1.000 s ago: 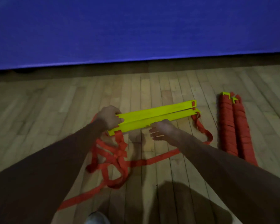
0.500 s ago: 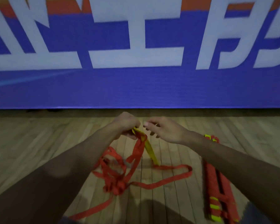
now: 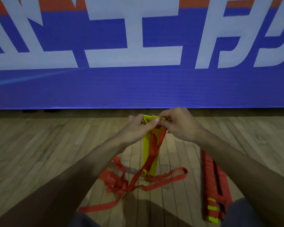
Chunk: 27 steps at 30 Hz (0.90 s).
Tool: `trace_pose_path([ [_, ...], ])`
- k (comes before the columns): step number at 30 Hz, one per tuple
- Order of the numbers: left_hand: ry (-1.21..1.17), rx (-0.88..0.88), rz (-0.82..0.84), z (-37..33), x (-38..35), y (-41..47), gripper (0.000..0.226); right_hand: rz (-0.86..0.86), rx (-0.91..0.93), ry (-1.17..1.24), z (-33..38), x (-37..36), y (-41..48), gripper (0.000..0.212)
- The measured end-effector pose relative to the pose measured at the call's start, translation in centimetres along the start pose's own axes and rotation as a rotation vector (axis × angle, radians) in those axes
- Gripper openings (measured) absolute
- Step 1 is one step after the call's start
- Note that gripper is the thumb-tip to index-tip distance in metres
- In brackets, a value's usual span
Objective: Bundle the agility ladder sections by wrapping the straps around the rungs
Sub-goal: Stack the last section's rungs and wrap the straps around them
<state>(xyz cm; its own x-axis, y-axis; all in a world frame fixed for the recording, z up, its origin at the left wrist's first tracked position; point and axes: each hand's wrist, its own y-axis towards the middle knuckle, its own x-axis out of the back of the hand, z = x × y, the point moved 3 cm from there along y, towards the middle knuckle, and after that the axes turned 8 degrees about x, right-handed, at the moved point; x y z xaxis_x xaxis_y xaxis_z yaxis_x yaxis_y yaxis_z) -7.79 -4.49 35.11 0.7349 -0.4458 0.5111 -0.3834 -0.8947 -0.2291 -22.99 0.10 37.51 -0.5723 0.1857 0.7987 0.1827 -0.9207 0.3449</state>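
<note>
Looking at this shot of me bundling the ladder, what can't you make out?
All head view.
1. Top ends of the yellow rungs: covered by the left hand and right hand, so their number is unclear.
2. Near end of the wrapped bundle: partly behind the right forearm, in dim light.
3. Tail of the loose red strap: disappears behind the left forearm.
4. Banner lettering: cut off by the top edge.

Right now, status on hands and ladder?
Left hand and right hand grip upright yellow rungs at top. Red straps loose on floor. Wrapped bundle lies right, clear.
</note>
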Motion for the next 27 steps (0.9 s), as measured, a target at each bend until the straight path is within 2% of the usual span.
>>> trace_pose_path([
  [3, -0.18, -0.056, 0.115, -0.3, -0.3, -0.4, 0.031, -0.004, -0.02, 0.089, -0.9, 1.3, -0.2, 0.014],
  [6, -0.197, -0.099, 0.15, -0.8, -0.5, -1.1, 0.022, -0.077, -0.023, 0.173, -1.8, 2.3, -0.3, 0.009],
  [9, -0.225, -0.105, 0.158, -1.5, -1.2, -1.8, 0.026, -0.083, -0.028, 0.204, -1.7, 2.2, -0.4, 0.009],
  [12, -0.268, -0.108, 0.233, -1.9, -1.4, -2.4, 0.029, -0.033, -0.01, 0.209, -1.2, 2.0, -0.7, 0.01],
  [14, -0.24, -0.082, 0.196, -1.6, -1.3, -2.2, 0.03, -0.012, -0.011, 0.191, -1.2, 2.0, -1.1, 0.009],
  [16, -0.161, -0.053, 0.088, -1.0, -1.4, -1.6, 0.025, -0.005, -0.047, 0.164, -1.9, 2.0, -1.7, 0.01],
  [19, -0.224, -0.015, -0.017, -0.4, -1.2, -1.1, 0.015, 0.005, -0.096, 0.133, -3.1, 1.8, -2.5, 0.014],
  [22, -0.256, -0.048, 0.027, -0.8, -1.0, -1.3, 0.022, 0.019, -0.102, 0.12, -3.4, 1.7, -2.9, 0.019],
  [24, -0.264, -0.078, 0.079, -0.9, -1.1, -1.6, 0.03, 0.027, -0.099, 0.111, -3.4, 1.6, -3.0, 0.015],
  [27, -0.29, -0.102, 0.122, -0.8, -1.5, -1.9, 0.029, 0.04, -0.075, 0.175, -3.2, 1.3, -3.2, 0.005],
])
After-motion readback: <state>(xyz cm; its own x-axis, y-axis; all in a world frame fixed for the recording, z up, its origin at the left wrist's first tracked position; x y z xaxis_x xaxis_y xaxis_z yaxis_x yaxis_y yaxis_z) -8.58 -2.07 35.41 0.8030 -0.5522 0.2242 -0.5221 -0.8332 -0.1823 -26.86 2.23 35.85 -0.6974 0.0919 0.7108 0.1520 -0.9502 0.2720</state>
